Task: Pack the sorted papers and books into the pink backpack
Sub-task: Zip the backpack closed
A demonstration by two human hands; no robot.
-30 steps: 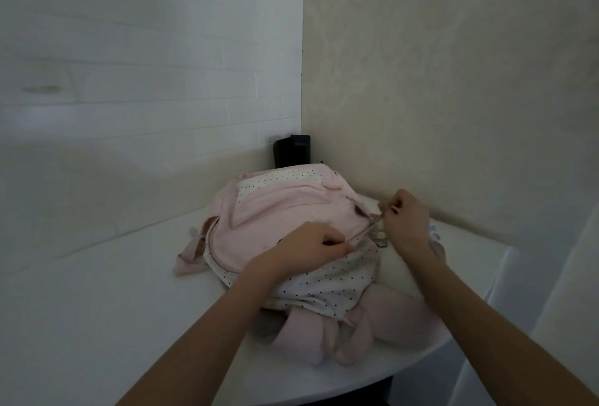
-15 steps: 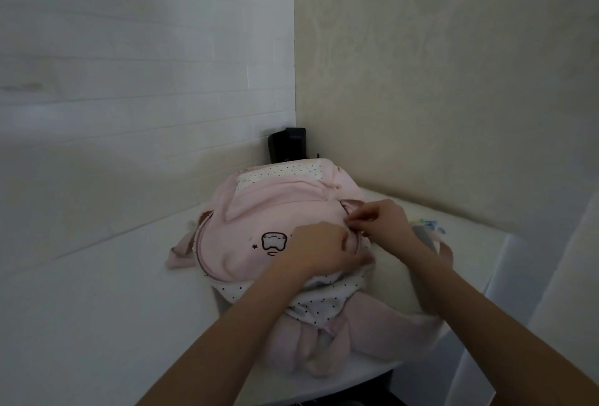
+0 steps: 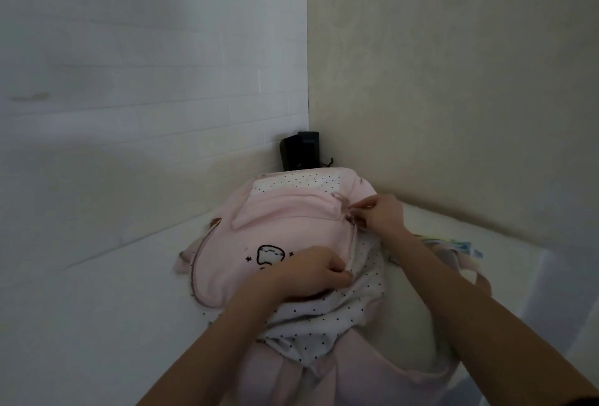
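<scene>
Backpack zip being worked near the back corner of the white counter (image 3: 97, 324).

Pink backpack (image 3: 285, 227) lies bulging on the counter, close to the corner where the two walls meet, its straps spilling over the near edge. On it, the left hand (image 3: 311, 271) curls its fingers into the seam between the pink front panel and the dotted side fabric, gripping there. Further right, the right hand (image 3: 379, 212) pinches the zipper pull (image 3: 351, 218), thumb and forefinger closed on it. A second ago that hand was drawn out to the right with the pull stretched taut; now it sits tight against the bag, further along the zip track toward the top. Whether the zip is closing or opening I cannot tell; no papers or books show. Some pale, colourful items (image 3: 460, 245) lie by the right forearm.
</scene>
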